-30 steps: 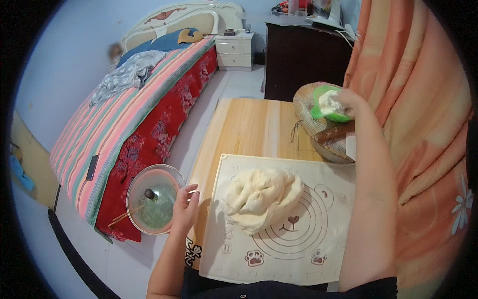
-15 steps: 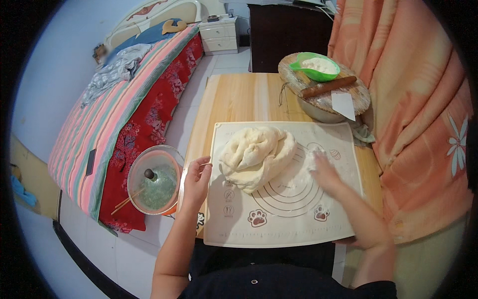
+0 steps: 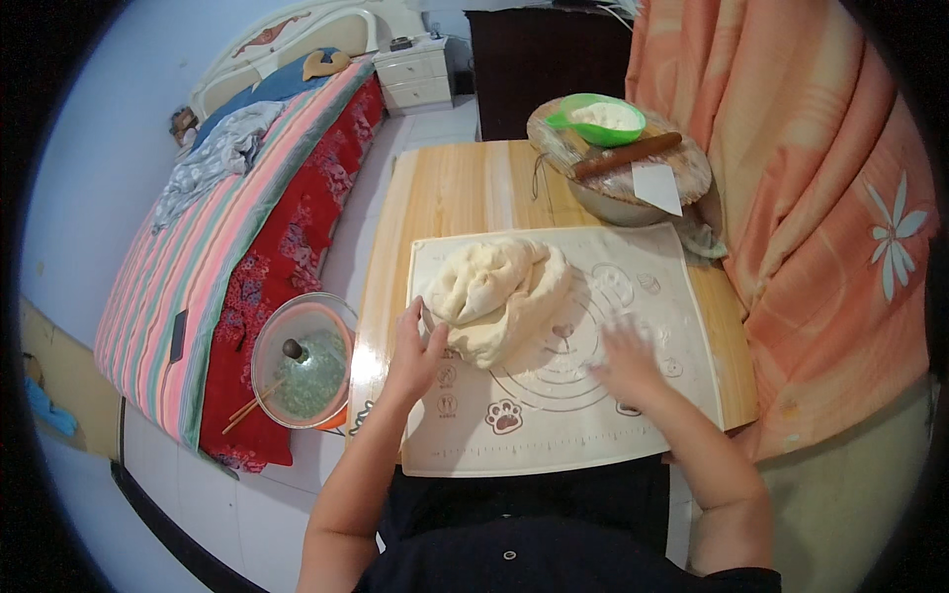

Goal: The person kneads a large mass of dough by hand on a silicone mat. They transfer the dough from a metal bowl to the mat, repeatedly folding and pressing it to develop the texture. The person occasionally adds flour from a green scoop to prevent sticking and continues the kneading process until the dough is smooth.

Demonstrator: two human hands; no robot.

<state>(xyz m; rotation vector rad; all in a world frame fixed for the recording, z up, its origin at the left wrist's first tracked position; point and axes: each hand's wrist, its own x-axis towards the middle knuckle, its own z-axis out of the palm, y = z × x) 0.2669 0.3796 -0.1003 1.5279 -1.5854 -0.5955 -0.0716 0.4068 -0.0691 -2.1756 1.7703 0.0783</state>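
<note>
A large folded lump of pale dough [image 3: 509,301] lies on a cream-coloured mat [image 3: 554,445] printed with circles and paw prints. My left hand [image 3: 417,346] is at the dough's left edge, thumb and fingers apart; whether the fingertips touch the dough is hard to make out. Over the mat to the right of the dough is my right hand [image 3: 630,366], its fingers spread and smeared by motion, with nothing seen in it. Traces of white flour show on the mat around the printed circles.
At the table's [image 3: 445,183] far right, a covered bowl [image 3: 618,208] carries a green scoop [image 3: 583,131] of flour, a rolling pin [image 3: 628,156] and a white scraper [image 3: 656,188]. A lidded tub [image 3: 316,381] with chopsticks [image 3: 252,407] stands left. An orange curtain [image 3: 791,198] hangs right.
My left hand has moved right, up to the dough. My right hand has swept nearer to me, and the flour patch there is spread thinner. The whole view has shifted slightly.
</note>
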